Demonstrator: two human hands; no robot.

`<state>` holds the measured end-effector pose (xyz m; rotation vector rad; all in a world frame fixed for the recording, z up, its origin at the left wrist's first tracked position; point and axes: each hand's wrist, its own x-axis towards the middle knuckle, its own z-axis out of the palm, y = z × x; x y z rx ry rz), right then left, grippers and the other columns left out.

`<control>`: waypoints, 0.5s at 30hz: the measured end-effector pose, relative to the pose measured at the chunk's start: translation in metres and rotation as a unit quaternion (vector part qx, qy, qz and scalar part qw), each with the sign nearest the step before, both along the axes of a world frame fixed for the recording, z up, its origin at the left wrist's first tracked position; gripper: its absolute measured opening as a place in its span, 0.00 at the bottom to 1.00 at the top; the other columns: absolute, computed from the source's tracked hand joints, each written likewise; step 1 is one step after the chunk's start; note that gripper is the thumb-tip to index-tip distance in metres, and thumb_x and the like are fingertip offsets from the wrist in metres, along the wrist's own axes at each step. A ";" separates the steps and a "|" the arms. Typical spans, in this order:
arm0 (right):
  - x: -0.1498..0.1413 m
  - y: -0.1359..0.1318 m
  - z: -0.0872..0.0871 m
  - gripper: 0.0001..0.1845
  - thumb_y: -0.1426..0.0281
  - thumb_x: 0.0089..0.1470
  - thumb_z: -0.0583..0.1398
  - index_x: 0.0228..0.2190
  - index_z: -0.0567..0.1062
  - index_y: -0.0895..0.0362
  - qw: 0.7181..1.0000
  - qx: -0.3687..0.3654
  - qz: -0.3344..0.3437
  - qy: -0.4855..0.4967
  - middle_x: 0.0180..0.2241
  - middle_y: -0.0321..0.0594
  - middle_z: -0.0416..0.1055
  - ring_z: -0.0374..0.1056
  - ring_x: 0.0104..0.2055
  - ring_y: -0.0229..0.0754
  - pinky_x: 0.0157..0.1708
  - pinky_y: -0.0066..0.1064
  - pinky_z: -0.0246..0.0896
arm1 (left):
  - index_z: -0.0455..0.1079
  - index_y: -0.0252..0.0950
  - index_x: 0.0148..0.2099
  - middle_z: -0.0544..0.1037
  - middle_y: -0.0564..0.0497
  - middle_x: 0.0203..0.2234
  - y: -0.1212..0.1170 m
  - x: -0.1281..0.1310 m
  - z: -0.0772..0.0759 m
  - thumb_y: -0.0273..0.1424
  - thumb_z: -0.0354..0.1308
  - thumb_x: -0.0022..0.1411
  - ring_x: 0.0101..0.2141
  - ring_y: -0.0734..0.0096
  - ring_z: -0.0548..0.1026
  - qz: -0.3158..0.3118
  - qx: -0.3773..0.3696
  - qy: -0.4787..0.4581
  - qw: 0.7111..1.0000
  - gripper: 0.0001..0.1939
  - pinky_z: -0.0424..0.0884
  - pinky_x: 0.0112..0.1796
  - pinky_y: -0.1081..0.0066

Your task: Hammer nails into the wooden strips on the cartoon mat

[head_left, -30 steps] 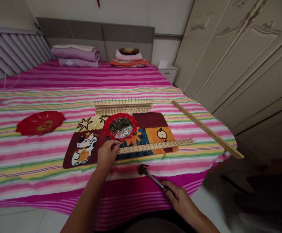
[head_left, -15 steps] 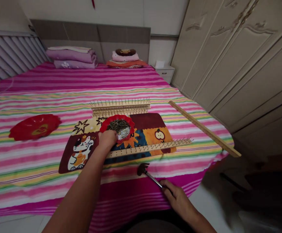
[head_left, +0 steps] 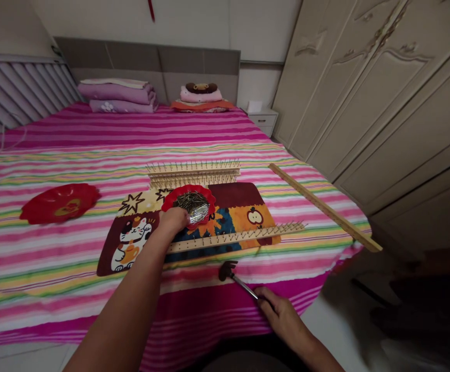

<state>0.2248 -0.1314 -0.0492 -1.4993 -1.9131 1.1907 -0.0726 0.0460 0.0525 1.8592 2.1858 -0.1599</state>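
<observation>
My left hand [head_left: 174, 220] rests at the near rim of a red plastic dish [head_left: 205, 194], its fingers reaching the pile of thin metal nails [head_left: 196, 206] on foil. Whether the fingers pinch a nail is hidden. The dish sits on a patchwork mat with a cat picture [head_left: 240, 194]. Just below my hand, a wooden strip studded with nails [head_left: 236, 236] lies across the mat. My right hand [head_left: 281, 312] grips the metal handle of a small hammer [head_left: 228, 270], whose dark head rests on the striped bedspread.
Behind the mat lie stacked nail-studded wooden strips [head_left: 194, 173]. A bare wooden strip [head_left: 325, 206] lies at the right, near the bed edge. A second red dish [head_left: 60, 203] lies at the left. Folded bedding stands at the headboard, and a cream wardrobe [head_left: 364, 88] lines the right.
My left hand has moved forward from the near end of the studded strip onto the dish's near rim. My right hand and the hammer stay nearly where they were.
</observation>
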 end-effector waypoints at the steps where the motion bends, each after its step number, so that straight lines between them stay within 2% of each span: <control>1: 0.000 0.000 0.000 0.12 0.67 0.57 0.48 0.34 0.70 0.56 1.000 0.000 0.001 0.000 0.27 0.36 0.69 0.64 0.28 0.40 0.30 0.28 0.59 | 0.75 0.39 0.30 0.79 0.44 0.36 0.002 0.002 0.001 0.30 0.54 0.49 0.41 0.54 0.73 -0.001 -0.003 0.001 1.000 0.08 0.61 0.41 0.60; 4: -0.001 0.000 0.000 0.12 0.67 0.57 0.48 0.34 0.70 0.56 1.000 0.003 0.001 -0.002 0.26 0.36 0.69 0.64 0.27 0.39 0.29 0.28 0.58 | 0.74 0.36 0.31 0.78 0.40 0.37 0.004 0.003 0.001 0.29 0.53 0.50 0.41 0.52 0.73 -0.010 0.014 -0.001 1.000 0.09 0.62 0.40 0.61; 7: 0.000 0.001 -0.001 0.12 0.67 0.56 0.48 0.34 0.71 0.56 1.000 0.007 0.000 0.001 0.25 0.35 0.69 0.64 0.27 0.39 0.29 0.27 0.58 | 0.73 0.35 0.34 0.78 0.40 0.36 -0.001 -0.005 0.003 0.30 0.49 0.54 0.39 0.56 0.73 -0.014 0.036 -0.005 0.999 0.11 0.63 0.38 0.64; 10: 0.000 0.002 -0.002 0.13 0.67 0.56 0.48 0.34 0.71 0.56 1.000 0.007 0.000 0.001 0.24 0.35 0.68 0.64 0.26 0.39 0.28 0.27 0.58 | 0.70 0.35 0.31 0.77 0.46 0.28 -0.010 -0.017 0.006 0.32 0.49 0.54 0.31 0.64 0.73 -0.003 0.082 -0.100 0.992 0.10 0.63 0.33 0.69; 12: 0.000 0.002 -0.002 0.13 0.67 0.57 0.48 0.34 0.71 0.56 1.000 0.006 -0.001 -0.002 0.24 0.35 0.68 0.64 0.26 0.39 0.28 0.27 0.58 | 0.69 0.35 0.28 0.74 0.50 0.23 -0.020 -0.024 0.007 0.34 0.52 0.51 0.27 0.69 0.71 0.020 0.125 -0.251 0.960 0.08 0.62 0.30 0.72; 15: -0.001 0.001 -0.002 0.13 0.67 0.57 0.48 0.34 0.71 0.56 1.000 0.003 -0.001 0.001 0.25 0.35 0.69 0.64 0.27 0.39 0.28 0.28 0.58 | 0.68 0.34 0.26 0.72 0.54 0.20 -0.036 -0.029 0.006 0.36 0.58 0.45 0.24 0.75 0.68 0.079 0.147 -0.481 0.861 0.09 0.62 0.28 0.75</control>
